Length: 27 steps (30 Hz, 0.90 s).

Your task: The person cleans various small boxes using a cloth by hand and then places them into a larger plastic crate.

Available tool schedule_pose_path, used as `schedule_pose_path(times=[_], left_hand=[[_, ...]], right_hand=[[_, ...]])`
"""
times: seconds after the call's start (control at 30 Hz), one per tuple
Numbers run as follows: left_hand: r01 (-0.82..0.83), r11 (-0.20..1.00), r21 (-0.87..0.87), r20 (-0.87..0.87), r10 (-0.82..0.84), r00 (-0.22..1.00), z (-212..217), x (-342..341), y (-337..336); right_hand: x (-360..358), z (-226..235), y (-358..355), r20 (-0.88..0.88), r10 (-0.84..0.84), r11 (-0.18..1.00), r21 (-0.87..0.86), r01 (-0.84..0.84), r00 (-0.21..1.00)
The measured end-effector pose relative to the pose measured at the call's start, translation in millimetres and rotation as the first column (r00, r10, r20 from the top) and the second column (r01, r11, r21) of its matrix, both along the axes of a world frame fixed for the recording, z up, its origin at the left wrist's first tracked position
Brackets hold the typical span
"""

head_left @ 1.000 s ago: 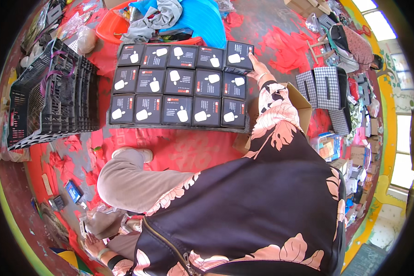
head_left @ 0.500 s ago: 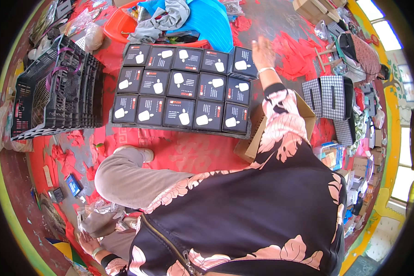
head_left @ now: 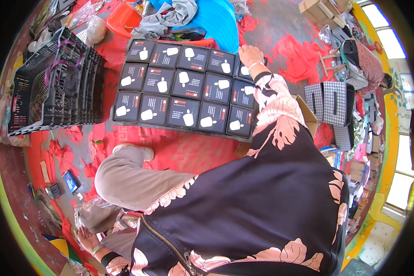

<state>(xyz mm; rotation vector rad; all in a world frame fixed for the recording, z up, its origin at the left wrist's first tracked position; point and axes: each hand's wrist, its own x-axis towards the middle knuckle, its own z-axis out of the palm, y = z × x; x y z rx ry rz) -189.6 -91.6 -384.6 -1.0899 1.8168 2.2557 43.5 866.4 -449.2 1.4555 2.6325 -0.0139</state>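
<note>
Small black boxes (head_left: 185, 85), each printed with a white mug-like shape, stand in close rows inside a dark, shallow crate (head_left: 179, 130). My right hand (head_left: 250, 56) lies over the far right corner box (head_left: 244, 73), its fingers bent down at the box's far edge and the fingertips hidden. Part of that box is covered by the hand and sleeve. Low on the left, my left hand (head_left: 87, 240) is beside my leg, with its fingers stretched out and nothing visible in it.
A black plastic crate (head_left: 73, 87) stands left of the boxes. Behind them are a red-orange tub (head_left: 121, 20) and blue plastic (head_left: 216, 23) with grey cloth. An open carton (head_left: 307, 115) sits under my right arm. Houndstooth cases (head_left: 333, 103) stand farther right. Torn red sheeting covers much of the floor.
My right hand has gone from upright beside the corner box to bent over it. That box, which stood out before, now sits closer in line with its row. My left hand stays low.
</note>
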Motion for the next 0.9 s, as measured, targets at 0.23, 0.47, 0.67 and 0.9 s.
schedule_pose_path(times=[0.23,0.47,0.67,0.9], left_hand=[[0.009,0.998,-0.059,0.027,-0.008,1.000,-8.1,-11.3,-20.7],[-0.040,0.993,-0.115,0.061,0.047,0.997,12.3,-25.3,5.3],[-0.022,1.000,-0.022,0.020,0.023,1.000,-1.9,-30.3,-10.1],[-0.046,0.997,-0.056,0.025,0.048,0.999,7.3,-14.5,-10.5]], right_hand=[[-12.2,-21.2,93.0,0.231,0.131,0.896,-0.444,-0.016,0.964],[-29.1,-76.0,125.8,0.329,0.270,0.849,-0.524,-0.063,0.905],[-38.6,-83.4,113.9,0.352,0.362,0.862,-0.478,-0.167,0.863],[-48.5,-28.4,54.6,0.257,0.228,0.900,-0.423,-0.103,0.939]])
